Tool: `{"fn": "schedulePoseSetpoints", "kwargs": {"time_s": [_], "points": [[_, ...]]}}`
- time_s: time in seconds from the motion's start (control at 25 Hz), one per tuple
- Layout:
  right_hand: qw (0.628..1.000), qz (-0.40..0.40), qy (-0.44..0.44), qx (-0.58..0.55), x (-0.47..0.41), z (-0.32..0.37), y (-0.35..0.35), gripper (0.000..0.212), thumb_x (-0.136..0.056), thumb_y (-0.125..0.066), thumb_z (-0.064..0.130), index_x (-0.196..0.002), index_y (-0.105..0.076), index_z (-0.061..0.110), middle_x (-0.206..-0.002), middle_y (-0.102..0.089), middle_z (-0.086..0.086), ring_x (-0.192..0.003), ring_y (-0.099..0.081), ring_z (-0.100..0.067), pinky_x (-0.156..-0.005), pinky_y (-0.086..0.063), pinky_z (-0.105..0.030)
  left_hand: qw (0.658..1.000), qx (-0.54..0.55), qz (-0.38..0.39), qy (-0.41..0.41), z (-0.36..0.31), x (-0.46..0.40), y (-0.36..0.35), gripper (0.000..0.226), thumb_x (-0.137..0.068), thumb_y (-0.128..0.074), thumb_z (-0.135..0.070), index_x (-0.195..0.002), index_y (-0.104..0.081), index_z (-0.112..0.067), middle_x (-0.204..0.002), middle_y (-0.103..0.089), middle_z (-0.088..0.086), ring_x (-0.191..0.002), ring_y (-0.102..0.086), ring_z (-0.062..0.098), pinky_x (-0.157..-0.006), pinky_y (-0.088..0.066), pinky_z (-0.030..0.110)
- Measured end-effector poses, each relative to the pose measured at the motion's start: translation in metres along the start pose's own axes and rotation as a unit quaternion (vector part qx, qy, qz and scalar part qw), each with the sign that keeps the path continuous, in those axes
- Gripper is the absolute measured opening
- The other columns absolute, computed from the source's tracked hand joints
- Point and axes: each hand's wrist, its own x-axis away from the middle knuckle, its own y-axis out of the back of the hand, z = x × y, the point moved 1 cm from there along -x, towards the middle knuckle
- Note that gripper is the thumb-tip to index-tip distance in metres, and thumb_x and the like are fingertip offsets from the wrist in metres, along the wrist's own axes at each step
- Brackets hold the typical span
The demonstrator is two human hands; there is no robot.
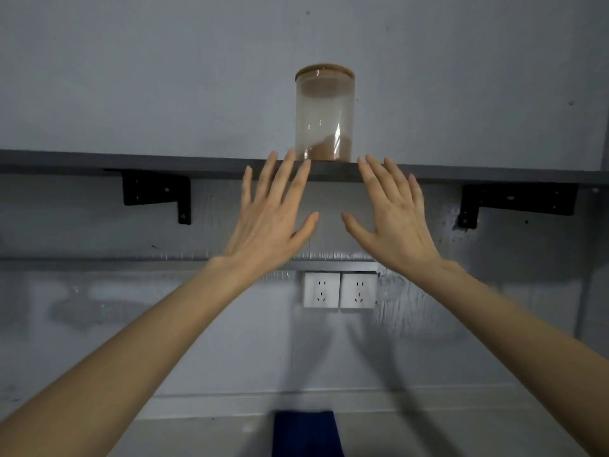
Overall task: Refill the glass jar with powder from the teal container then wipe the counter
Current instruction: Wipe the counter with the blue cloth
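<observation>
A glass jar (325, 117) with a wooden lid (325, 71) stands upright on a dark grey wall shelf (99, 163), at its front edge, holding only a shallow slope of brown powder (326, 150) at the bottom. Two bare arms reach up from the lower corners towards it. The left hand (273, 216) is raised just below and left of the jar, fingers spread and straight, palm facing away, its fingertips in front of the shelf edge near the jar's base and gripping nothing. The right hand (395, 219) mirrors it just below and right of the jar, likewise splayed and empty; whether either fingertip touches the glass cannot be told. Black brackets (155, 192) hold the shelf to the grey wall on both sides. Beneath the hands, two white wall sockets (339, 290) sit side by side. At the bottom edge, a dark blue cloth (304, 433) lies on the pale counter (197, 437). The picture is slightly blurred.
</observation>
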Motion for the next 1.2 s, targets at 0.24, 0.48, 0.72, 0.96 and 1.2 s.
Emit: {"fn": "schedulePoseSetpoints", "kwargs": {"time_s": [0.24,0.48,0.72,0.96,1.2], "points": [[0.996,0.048,-0.058,-0.047,0.059,0.010,-0.033,0.071,-0.086,-0.051,0.038,-0.142,-0.014,0.017,-0.151,-0.019,-0.005,-0.140,-0.006,-0.023,-0.111,0.000,-0.043,0.992,0.086,0.031,0.083,-0.009,0.051,-0.026,0.066,-0.088,-0.048,-0.034,-0.142,-0.016,-0.013,-0.152,-0.015,0.013,-0.140,-0.010,0.029,-0.113,-0.002,0.047],[0.987,0.109,-0.098,-0.064,0.116,0.009,-0.066,0.070,-0.086,-0.050,0.039,-0.142,-0.015,0.018,-0.151,-0.021,-0.006,-0.140,-0.009,-0.024,-0.111,-0.001,-0.044,0.983,0.108,0.098,0.114,-0.010,0.105,-0.057,0.066,-0.086,-0.053,-0.033,-0.140,-0.023,-0.011,-0.150,-0.022,0.015,-0.137,-0.022,0.031,-0.110,-0.017,0.049],[0.971,0.196,-0.118,-0.063,0.170,0.004,-0.097,0.070,-0.087,-0.047,0.042,-0.142,-0.011,0.019,-0.152,-0.015,-0.006,-0.140,-0.004,-0.023,-0.111,0.003,-0.044,0.967,0.124,0.170,0.142,-0.017,0.160,-0.095,0.065,-0.086,-0.052,-0.034,-0.140,-0.022,-0.012,-0.151,-0.020,0.015,-0.136,-0.023,0.030,-0.111,-0.018,0.049],[0.951,0.260,-0.151,-0.070,0.214,0.000,-0.137,0.070,-0.086,-0.049,0.040,-0.142,-0.012,0.019,-0.153,-0.015,-0.006,-0.140,-0.004,-0.023,-0.111,0.002,-0.044,0.943,0.129,0.256,0.170,-0.019,0.215,-0.137,0.065,-0.088,-0.049,-0.035,-0.141,-0.019,-0.012,-0.151,-0.018,0.014,-0.138,-0.018,0.029,-0.111,-0.017,0.049],[0.922,0.339,-0.160,-0.092,0.256,-0.001,-0.181,0.070,-0.087,-0.046,0.042,-0.142,-0.009,0.022,-0.154,-0.009,-0.004,-0.140,0.001,-0.022,-0.111,0.006,-0.044,0.914,0.135,0.323,0.204,-0.012,0.259,-0.179,0.065,-0.088,-0.049,-0.034,-0.141,-0.018,-0.012,-0.152,-0.016,0.013,-0.140,-0.011,0.030,-0.113,-0.014,0.050]]}}
